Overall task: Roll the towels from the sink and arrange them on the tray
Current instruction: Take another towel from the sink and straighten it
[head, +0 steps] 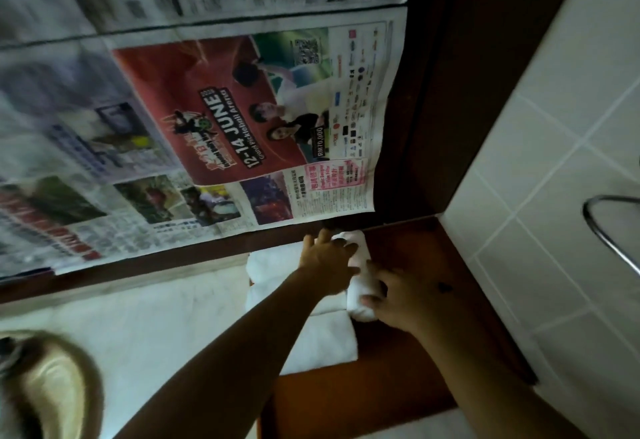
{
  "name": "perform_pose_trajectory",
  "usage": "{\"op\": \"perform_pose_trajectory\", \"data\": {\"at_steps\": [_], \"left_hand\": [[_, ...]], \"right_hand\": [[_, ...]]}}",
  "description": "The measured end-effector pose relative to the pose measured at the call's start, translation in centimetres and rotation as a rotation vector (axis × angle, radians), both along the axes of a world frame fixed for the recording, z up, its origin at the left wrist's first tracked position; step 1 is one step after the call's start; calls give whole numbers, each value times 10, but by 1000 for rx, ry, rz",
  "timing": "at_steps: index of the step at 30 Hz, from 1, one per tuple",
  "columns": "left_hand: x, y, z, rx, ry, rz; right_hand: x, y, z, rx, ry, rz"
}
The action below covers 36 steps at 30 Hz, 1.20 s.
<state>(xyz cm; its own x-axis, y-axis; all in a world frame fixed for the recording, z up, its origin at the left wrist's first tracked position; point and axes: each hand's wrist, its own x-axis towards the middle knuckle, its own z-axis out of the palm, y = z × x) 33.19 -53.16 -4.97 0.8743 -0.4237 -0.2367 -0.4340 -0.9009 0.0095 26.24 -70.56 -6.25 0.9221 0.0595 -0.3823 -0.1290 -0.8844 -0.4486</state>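
The right hand's [398, 296] fingers curl round the near end of a rolled white towel [360, 288], with the thumb against its side, gripping it. The left hand [329, 258] lies over the far end of the same towel, its fingers spread and fairly straight, pressing down on the roll rather than closing round it. Both forearms reach in from the bottom of the view, the left one crossing the tray's left part.

The towel lies on the brown wooden tray [433, 265], towards its far left corner, lengthways from near to far. Along the tray's left edge lie more white towels [322, 341], side by side and touching the held one. Whether all of them sit fully on the tray I cannot tell.

Left of the tray runs a pale counter [138, 334]. Behind the tray hangs a newspaper [225, 119], partly blurred. Right of the tray stands a white tiled wall [554, 168] with a chrome ring [602, 230].
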Motion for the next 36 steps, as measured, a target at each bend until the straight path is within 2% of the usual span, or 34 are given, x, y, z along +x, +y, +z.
{"op": "perform_pose_trajectory", "data": {"at_steps": [5,8,12,17,20,22,26,29,33,36], "left_hand": [[-47,64,38,-247,-185,228],[-78,130,50,-254,-224,282],[-133,257,65,-201,-247,434],[-221,417,61,-180,-191,603],[-286,504,43,-216,-100,700],[-323,544,29,-167,-67,718],[-355,587,-6,-137,16,778],[-354,587,-17,-147,46,769],[-345,581,-26,-234,-38,683],[-327,589,-5,-467,-60,652]], "right_hand": [[-23,23,26,51,-300,-70],[-30,63,45,145,-382,43],[-40,168,59,258,-434,261],[-73,320,63,215,-387,452],[-104,411,46,134,-230,560],[-126,465,30,65,-107,627],[-162,538,-19,-83,179,516],[-180,560,-30,-145,175,471],[-180,561,-13,221,-31,333],[-175,562,39,497,-169,354]]}}
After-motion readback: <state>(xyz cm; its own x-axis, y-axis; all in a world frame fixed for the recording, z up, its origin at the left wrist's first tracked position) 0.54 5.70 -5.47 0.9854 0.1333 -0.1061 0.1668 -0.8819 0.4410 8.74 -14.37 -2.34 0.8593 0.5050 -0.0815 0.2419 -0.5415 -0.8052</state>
